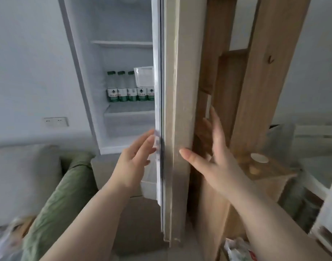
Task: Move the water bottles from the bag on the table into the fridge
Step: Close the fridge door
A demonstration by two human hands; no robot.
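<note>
The fridge point(86, 53) stands open ahead of me, its door point(177, 91) edge-on in the middle of the view. Several water bottles point(121, 87) with green caps and green labels stand in a row on a fridge shelf point(127, 111). My left hand point(135, 161) is open, fingers at the inner edge of the door. My right hand point(212, 155) is open too, its palm and fingers spread against the door's outer face. Neither hand holds a bottle. A clear bag shows blurred at the bottom left corner point(3, 240).
A grey cushion point(24, 178) and a green one point(63, 194) lie at the lower left. Wooden posts point(270, 72) and a wooden stand with a white lid point(259, 158) are right of the door. A wall socket point(56, 121) sits left of the fridge.
</note>
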